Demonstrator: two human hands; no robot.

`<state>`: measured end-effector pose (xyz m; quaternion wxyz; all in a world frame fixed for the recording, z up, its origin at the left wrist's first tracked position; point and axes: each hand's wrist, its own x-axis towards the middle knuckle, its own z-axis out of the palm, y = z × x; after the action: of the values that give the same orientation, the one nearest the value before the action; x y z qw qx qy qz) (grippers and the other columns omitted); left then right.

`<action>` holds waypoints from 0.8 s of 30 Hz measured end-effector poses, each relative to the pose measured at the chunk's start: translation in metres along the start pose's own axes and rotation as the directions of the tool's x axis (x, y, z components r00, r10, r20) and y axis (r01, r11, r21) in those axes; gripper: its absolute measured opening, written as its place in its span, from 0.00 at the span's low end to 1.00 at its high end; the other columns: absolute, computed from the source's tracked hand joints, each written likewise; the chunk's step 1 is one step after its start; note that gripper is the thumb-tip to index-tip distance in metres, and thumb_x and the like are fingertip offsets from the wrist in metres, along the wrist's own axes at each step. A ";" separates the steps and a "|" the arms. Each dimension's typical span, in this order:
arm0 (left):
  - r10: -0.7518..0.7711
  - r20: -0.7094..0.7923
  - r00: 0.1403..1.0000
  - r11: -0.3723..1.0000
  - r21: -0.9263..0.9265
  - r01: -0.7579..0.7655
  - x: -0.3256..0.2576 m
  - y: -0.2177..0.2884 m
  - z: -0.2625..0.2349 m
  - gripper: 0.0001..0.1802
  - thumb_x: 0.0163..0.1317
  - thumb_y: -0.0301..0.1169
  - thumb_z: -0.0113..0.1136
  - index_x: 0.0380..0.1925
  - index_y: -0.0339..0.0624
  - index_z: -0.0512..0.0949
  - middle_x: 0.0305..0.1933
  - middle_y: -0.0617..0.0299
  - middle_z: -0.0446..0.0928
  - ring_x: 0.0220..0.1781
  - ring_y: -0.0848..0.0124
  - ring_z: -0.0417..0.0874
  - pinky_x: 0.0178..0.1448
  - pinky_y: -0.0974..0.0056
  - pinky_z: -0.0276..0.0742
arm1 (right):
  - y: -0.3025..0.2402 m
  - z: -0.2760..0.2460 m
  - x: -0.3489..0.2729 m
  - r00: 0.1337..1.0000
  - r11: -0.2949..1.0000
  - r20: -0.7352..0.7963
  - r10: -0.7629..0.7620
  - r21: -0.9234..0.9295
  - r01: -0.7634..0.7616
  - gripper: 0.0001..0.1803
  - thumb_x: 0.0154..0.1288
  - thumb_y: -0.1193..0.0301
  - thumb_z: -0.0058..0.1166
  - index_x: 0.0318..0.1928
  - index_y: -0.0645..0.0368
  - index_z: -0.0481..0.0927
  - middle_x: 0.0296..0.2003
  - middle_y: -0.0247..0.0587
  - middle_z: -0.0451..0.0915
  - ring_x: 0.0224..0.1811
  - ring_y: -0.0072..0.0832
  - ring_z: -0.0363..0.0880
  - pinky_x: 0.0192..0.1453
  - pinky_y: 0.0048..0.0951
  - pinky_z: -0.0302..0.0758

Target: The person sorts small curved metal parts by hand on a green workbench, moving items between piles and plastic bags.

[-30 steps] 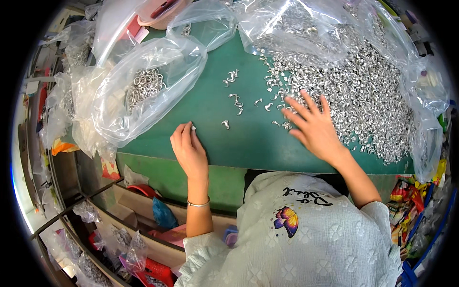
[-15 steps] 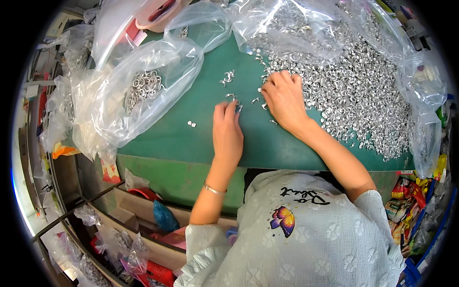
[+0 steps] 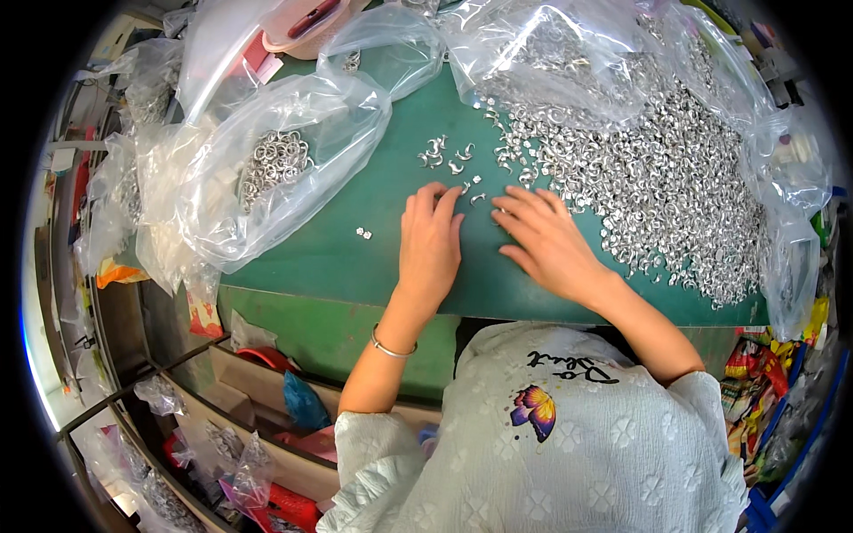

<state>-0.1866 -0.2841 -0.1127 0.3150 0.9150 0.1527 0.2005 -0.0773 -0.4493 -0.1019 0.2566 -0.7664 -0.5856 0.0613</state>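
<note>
A small-parts sorting workshop. A green work table (image 3: 373, 266) carries a large heap of loose silver metal pieces (image 3: 675, 186), with clear plastic bags (image 3: 267, 169) of metal rings alongside; shelves (image 3: 178, 400) below the table hold further bagged stock.

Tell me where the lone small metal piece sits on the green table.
The small metal piece lies left of the left hand, beside the clear bag of rings.

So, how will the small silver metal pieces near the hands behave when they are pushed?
The small silver pieces look light, so they probably slide easily on the smooth green table. Their curved shape may let them hook together, as in the big pile.
</note>
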 end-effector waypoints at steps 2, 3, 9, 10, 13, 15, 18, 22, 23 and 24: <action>0.017 -0.014 1.000 1.000 0.015 -0.017 0.000 0.002 0.000 0.21 0.55 0.20 0.62 0.51 0.37 0.75 0.52 0.53 0.71 0.51 0.54 0.73 0.55 0.56 0.70 | 0.013 -0.003 0.005 0.991 0.999 -0.131 0.036 -0.034 -0.041 0.21 0.57 0.72 0.60 0.52 0.65 0.76 0.56 0.45 0.73 0.65 0.42 0.66 0.64 0.45 0.62; 0.042 0.003 0.999 0.999 0.016 -0.042 0.000 0.006 0.001 0.21 0.55 0.21 0.62 0.51 0.37 0.75 0.52 0.54 0.71 0.51 0.55 0.72 0.53 0.56 0.69 | 0.020 -0.003 0.010 0.979 0.997 -0.198 0.054 -0.045 -0.064 0.21 0.58 0.72 0.60 0.52 0.65 0.76 0.55 0.45 0.74 0.64 0.42 0.66 0.64 0.44 0.62; 0.119 0.020 0.993 0.980 0.159 -0.120 0.008 -0.003 0.012 0.18 0.55 0.23 0.63 0.48 0.38 0.75 0.50 0.55 0.72 0.49 0.56 0.73 0.47 0.59 0.68 | 0.035 0.015 0.068 0.987 0.991 -0.153 -0.055 -0.132 0.035 0.17 0.63 0.72 0.55 0.53 0.57 0.78 0.57 0.41 0.74 0.67 0.42 0.64 0.68 0.51 0.57; 0.121 0.025 0.992 0.985 0.124 -0.124 0.008 -0.008 0.005 0.18 0.55 0.23 0.62 0.48 0.38 0.75 0.49 0.54 0.72 0.48 0.56 0.73 0.48 0.58 0.69 | 0.037 0.014 0.066 0.992 0.986 -0.111 -0.052 -0.163 0.034 0.16 0.63 0.72 0.54 0.52 0.57 0.78 0.57 0.41 0.74 0.68 0.42 0.63 0.69 0.52 0.56; 0.113 -0.014 0.993 0.992 -0.046 -0.114 0.008 -0.014 -0.006 0.17 0.56 0.19 0.58 0.48 0.37 0.75 0.48 0.53 0.74 0.48 0.54 0.74 0.51 0.56 0.69 | 0.042 0.010 0.058 0.989 0.987 -0.147 0.003 -0.158 -0.026 0.14 0.63 0.71 0.55 0.50 0.57 0.80 0.56 0.39 0.75 0.66 0.41 0.65 0.70 0.54 0.54; 0.072 -0.033 0.997 0.997 -0.004 -0.073 0.014 -0.016 -0.009 0.18 0.56 0.17 0.56 0.48 0.38 0.75 0.50 0.52 0.73 0.50 0.53 0.74 0.54 0.55 0.69 | 0.044 0.009 0.060 0.962 0.986 -0.263 0.074 -0.124 -0.110 0.14 0.63 0.70 0.56 0.48 0.57 0.81 0.55 0.39 0.75 0.65 0.41 0.66 0.70 0.54 0.54; 0.092 -0.075 0.993 0.987 0.139 -0.081 0.035 -0.023 -0.003 0.21 0.56 0.16 0.54 0.52 0.40 0.75 0.52 0.52 0.73 0.53 0.53 0.73 0.55 0.54 0.68 | 0.035 0.019 0.073 0.978 0.987 -0.209 0.004 -0.155 -0.038 0.11 0.60 0.70 0.58 0.44 0.57 0.82 0.54 0.41 0.75 0.65 0.42 0.64 0.69 0.55 0.55; 0.085 0.012 0.996 0.982 0.169 -0.086 0.054 -0.037 -0.009 0.21 0.55 0.14 0.56 0.50 0.38 0.76 0.48 0.53 0.74 0.50 0.54 0.74 0.56 0.54 0.69 | 0.035 0.016 0.073 0.983 0.982 -0.184 0.029 -0.180 -0.062 0.09 0.58 0.70 0.60 0.40 0.57 0.83 0.53 0.42 0.75 0.65 0.40 0.64 0.68 0.53 0.55; 0.051 0.053 0.997 0.985 0.160 -0.059 0.055 -0.041 -0.012 0.21 0.54 0.15 0.57 0.50 0.37 0.76 0.47 0.53 0.74 0.49 0.55 0.75 0.55 0.54 0.70 | 0.037 0.012 0.071 0.981 0.979 -0.184 0.058 -0.183 -0.092 0.09 0.58 0.70 0.60 0.40 0.57 0.83 0.53 0.41 0.75 0.64 0.39 0.65 0.68 0.53 0.55; 0.085 0.002 0.996 0.989 0.121 -0.084 0.054 -0.046 -0.011 0.19 0.53 0.14 0.59 0.47 0.35 0.77 0.45 0.53 0.75 0.45 0.57 0.76 0.51 0.57 0.72 | 0.039 0.009 0.069 0.972 0.984 -0.227 0.064 -0.150 -0.100 0.09 0.57 0.69 0.62 0.39 0.57 0.83 0.49 0.39 0.76 0.60 0.36 0.68 0.66 0.49 0.58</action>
<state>-0.1520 -0.2217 -0.1196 0.2500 0.9378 0.1260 0.2054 -0.0258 -0.3896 -0.1137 0.2552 -0.8102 -0.5241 -0.0611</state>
